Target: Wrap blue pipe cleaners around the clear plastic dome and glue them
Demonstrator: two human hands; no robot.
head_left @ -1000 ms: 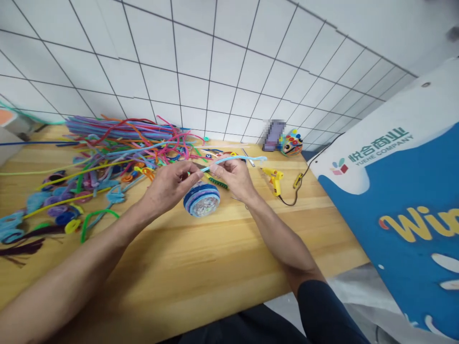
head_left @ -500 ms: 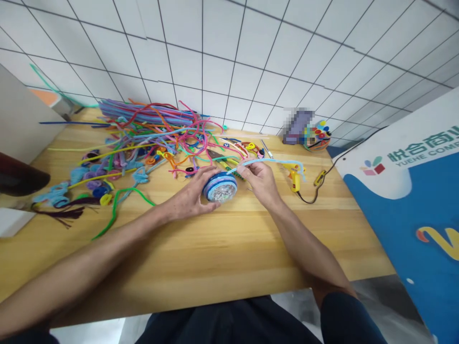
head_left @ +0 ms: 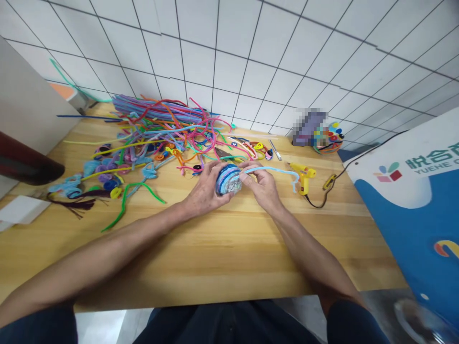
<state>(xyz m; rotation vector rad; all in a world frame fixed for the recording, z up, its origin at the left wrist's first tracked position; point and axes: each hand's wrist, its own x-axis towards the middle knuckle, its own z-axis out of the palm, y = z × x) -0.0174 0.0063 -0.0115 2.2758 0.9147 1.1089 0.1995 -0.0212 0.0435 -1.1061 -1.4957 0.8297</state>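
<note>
My left hand (head_left: 205,191) is wrapped round a round container (head_left: 228,179) banded with blue, light blue and lilac pipe cleaners. The container is tilted, and its shiny, clear-looking end faces me. At its right side my right hand (head_left: 263,187) pinches a light blue pipe cleaner (head_left: 274,169) between thumb and fingers. The long tail of this pipe cleaner trails right and ends in a bent tip. Close to that tip lies a yellow glue gun (head_left: 304,177). Green-handled pliers (head_left: 223,153) lie behind the container, partly hidden by it.
A heap of colourful pipe cleaners (head_left: 161,114) covers the back left of the wooden table (head_left: 215,258). A loose green pipe cleaner (head_left: 124,205) lies left of my arm. A decorated colourful pot (head_left: 328,138) stands at the back right, near the glue gun's cord switch (head_left: 329,181).
The view has shifted a little left. The container has turned in my left hand, showing more of its banded side. My right hand has drawn in closer against it with the pipe cleaner.
</note>
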